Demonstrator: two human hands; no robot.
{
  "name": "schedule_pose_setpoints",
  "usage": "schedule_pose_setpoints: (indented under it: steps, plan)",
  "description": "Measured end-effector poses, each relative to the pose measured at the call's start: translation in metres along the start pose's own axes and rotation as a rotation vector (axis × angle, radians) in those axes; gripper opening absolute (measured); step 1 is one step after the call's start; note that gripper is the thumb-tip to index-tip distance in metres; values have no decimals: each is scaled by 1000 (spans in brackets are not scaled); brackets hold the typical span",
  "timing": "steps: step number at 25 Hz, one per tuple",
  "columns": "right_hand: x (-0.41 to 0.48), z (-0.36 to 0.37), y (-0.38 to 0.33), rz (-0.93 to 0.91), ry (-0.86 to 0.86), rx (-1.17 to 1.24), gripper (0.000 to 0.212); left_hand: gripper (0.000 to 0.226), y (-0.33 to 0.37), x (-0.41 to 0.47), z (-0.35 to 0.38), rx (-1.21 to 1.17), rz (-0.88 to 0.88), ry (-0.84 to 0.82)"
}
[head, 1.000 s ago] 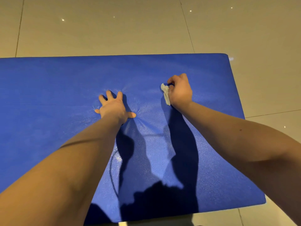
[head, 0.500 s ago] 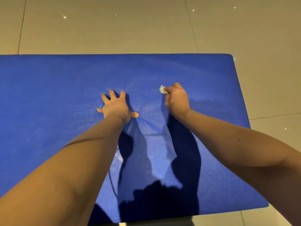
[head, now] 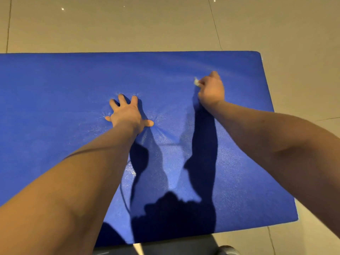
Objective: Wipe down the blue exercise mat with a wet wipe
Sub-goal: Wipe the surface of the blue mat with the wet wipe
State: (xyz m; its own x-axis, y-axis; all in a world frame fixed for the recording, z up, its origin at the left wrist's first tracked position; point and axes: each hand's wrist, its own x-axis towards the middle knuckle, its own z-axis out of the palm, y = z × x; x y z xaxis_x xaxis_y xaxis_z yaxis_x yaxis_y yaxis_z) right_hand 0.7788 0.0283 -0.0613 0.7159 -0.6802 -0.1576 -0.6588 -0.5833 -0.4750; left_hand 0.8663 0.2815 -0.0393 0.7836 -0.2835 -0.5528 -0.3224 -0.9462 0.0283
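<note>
blue exercise mat (head: 55, 107) lay flat on the tiled floor (head: 128, 24), its long axis running left to right across the head view. its right short end, with both corners, was in sight, while the left end ran out of the frame. the left hand (head: 127, 115) had its grip spread, with palm and straight fingers pressed down on the mat near the middle. the foam dimpled around the fingertips, which suggested real weight pinning the mat in place. the right hand (head: 211, 89) had its grip curled tight, pinching a bunched wet wipe (head: 196, 81), of which only a small pale scrap showed at the thumb side. that hand sat on the far right part of the mat, near the far long edge and well apart from the left hand. as for progress, a faint glisten showed on the surface between and below the two hands. i took it for dampness from wiping, though it could have been light on the texture. judged so, the middle strip seemed at least partly done and the wiping was under way at the far right. the near right corner and everything left of the bracing hand looked matte and probably remained.
</note>
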Motion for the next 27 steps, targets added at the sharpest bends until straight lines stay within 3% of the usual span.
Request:
schedule_pose_setpoints:
  steps: [3,8,11,16,20,25,27]
  plan:
    - [-2,-10,0,77,32,14,15,107,1,-1,-1,-5,0,-7]
    - [-30,37,-64,-263,-147,-78,17,106,1,3,2,-12,-11,8]
    - [-28,48,-74,-305,-97,36,21,107,1,3,3,-11,-15,9]
    - [-25,53,-55,-473,-21,-35,24,107,1,3,1,-9,-16,-1]
    - [-26,68,-53,-210,19,123,7,109,1,4,2,-8,-20,0]
    - [-17,49,-46,-371,-84,-10,24,110,1,4,2,-4,-20,-5]
    - [0,22,-33,-201,-49,92,27,109,2,3,1,-1,-20,-10]
